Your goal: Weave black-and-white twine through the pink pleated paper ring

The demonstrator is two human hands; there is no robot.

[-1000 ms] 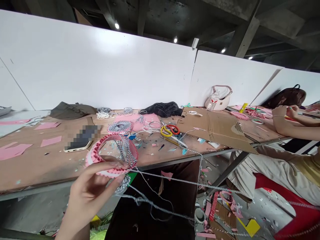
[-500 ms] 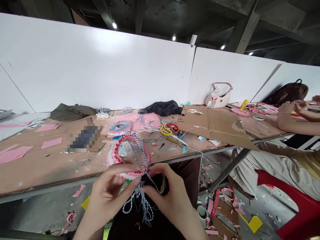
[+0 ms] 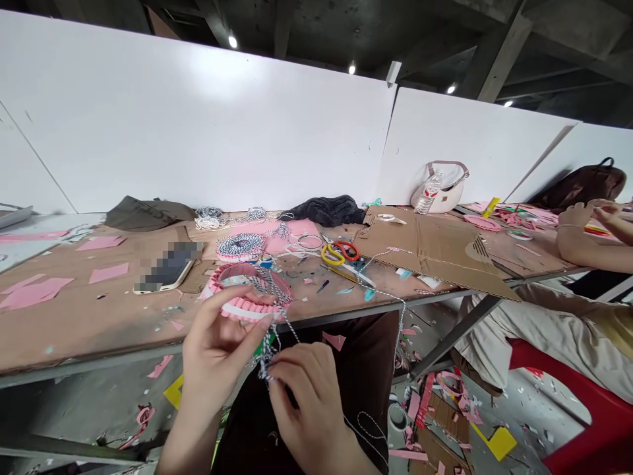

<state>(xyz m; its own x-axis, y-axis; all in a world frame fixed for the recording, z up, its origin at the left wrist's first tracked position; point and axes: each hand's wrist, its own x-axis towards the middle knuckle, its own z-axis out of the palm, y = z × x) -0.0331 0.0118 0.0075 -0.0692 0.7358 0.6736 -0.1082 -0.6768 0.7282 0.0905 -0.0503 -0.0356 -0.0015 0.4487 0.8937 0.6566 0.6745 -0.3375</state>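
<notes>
Between its thumb and fingers, my left hand pinches the near edge of a pink pleated ring with a white band. Black-and-white cord is strung across the ring's inside and hangs down from its near right edge. Lower and to the right, my right hand is closed on the bunched, hanging cord below the ring. A long loose cord end loops beside my right wrist. Behind the ring, a similar wound disc lies on the table.
Yellow-handled scissors and orange-handled scissors lie on the table, with a phone to the left. Flat cardboard reaches past the table edge. A bottle stands by a white handbag. A co-worker's hands are at far right.
My right hand has moved down from the ring's edge onto the hanging cord bundle. The ring has tilted flatter in my left hand, and a loose cord now shows by my right wrist.
</notes>
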